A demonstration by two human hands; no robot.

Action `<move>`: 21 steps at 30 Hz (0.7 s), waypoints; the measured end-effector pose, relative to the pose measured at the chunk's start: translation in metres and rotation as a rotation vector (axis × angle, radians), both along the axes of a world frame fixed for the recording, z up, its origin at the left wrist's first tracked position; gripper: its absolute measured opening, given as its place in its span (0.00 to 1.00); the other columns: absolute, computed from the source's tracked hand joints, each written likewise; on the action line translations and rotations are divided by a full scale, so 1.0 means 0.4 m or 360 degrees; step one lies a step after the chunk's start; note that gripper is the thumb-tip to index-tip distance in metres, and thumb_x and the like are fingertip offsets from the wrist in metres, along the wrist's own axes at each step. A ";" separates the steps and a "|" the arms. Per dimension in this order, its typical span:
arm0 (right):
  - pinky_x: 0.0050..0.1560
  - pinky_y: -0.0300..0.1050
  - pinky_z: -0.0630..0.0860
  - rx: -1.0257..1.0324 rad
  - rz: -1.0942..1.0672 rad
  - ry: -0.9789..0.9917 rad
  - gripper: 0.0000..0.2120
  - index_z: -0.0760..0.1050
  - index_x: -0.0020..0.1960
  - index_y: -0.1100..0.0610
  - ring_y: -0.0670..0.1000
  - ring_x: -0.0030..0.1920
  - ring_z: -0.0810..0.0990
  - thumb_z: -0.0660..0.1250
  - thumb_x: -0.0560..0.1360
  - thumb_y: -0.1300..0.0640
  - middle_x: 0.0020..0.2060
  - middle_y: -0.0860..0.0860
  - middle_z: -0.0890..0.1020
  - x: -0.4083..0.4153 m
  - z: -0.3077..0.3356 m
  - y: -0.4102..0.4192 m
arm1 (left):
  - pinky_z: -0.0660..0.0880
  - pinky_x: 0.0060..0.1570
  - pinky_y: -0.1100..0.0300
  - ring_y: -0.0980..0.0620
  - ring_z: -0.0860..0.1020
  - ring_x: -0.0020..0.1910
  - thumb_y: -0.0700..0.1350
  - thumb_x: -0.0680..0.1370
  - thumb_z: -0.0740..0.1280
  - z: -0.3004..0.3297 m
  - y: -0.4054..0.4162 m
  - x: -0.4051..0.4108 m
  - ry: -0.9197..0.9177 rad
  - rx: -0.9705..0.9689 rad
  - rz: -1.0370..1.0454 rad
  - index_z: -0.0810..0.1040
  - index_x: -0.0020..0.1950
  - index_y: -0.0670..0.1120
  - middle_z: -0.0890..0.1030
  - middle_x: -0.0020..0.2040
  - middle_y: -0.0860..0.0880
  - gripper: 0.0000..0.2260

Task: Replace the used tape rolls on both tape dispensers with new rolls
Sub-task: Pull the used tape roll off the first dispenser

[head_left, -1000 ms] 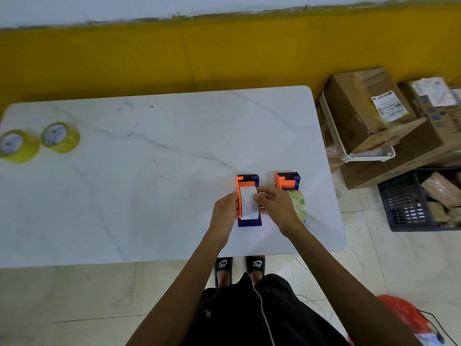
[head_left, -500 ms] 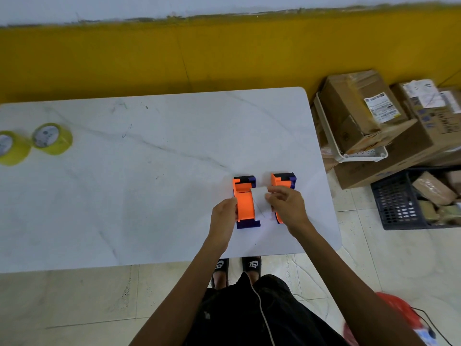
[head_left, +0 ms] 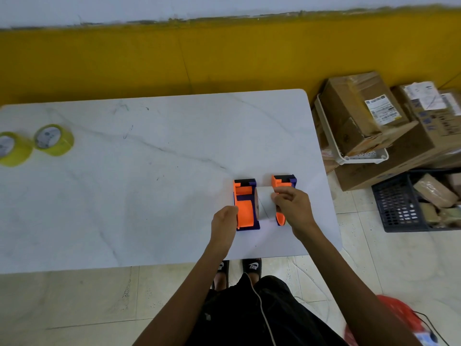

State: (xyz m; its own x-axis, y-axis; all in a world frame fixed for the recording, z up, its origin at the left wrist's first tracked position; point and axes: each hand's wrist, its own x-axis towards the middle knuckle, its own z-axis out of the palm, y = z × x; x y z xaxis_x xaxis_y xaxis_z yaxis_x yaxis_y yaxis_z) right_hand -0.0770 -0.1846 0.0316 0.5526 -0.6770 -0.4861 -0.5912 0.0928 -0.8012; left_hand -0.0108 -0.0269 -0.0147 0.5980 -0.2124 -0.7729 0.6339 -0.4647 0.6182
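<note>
Head view: white marble table (head_left: 154,171). Two orange-and-purple tape dispensers side by side near front right edge. Left hand (head_left: 224,222) curled against left side of left dispenser (head_left: 245,206), steadying it. Right hand (head_left: 293,208) pinches used roll (head_left: 265,204), pale and nearly empty, held between both dispensers, just beside left one. Right dispenser (head_left: 284,182) partly hidden behind right hand. Two new yellow rolls (head_left: 53,139) at far left table edge, well apart from dispensers. Cardboard boxes (head_left: 361,113) on floor to right.
</note>
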 end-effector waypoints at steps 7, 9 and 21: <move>0.57 0.48 0.79 0.0078 -0.0048 -0.0084 0.10 0.79 0.57 0.58 0.52 0.53 0.79 0.69 0.76 0.61 0.51 0.50 0.79 0.001 0.010 -0.005 | 0.66 0.42 0.55 0.50 0.71 0.39 0.46 0.69 0.59 0.027 0.016 -0.022 -0.0107 0.0031 -0.0013 0.72 0.37 0.48 0.74 0.37 0.47 0.04; 0.55 0.46 0.78 0.0105 -0.0072 -0.0116 0.08 0.78 0.55 0.56 0.52 0.52 0.79 0.69 0.76 0.60 0.51 0.51 0.80 0.004 0.016 -0.004 | 0.65 0.39 0.56 0.50 0.71 0.39 0.43 0.74 0.58 0.059 0.018 -0.026 -0.0229 0.0040 0.0018 0.73 0.39 0.47 0.75 0.38 0.46 0.06; 0.55 0.53 0.81 0.0203 0.0134 -0.0373 0.06 0.79 0.52 0.55 0.51 0.49 0.82 0.68 0.76 0.60 0.46 0.51 0.83 0.115 0.094 0.052 | 0.69 0.35 0.77 0.62 0.76 0.34 0.39 0.82 0.59 0.223 -0.006 0.041 -0.0834 -0.0175 -0.0011 0.78 0.41 0.46 0.78 0.38 0.53 0.13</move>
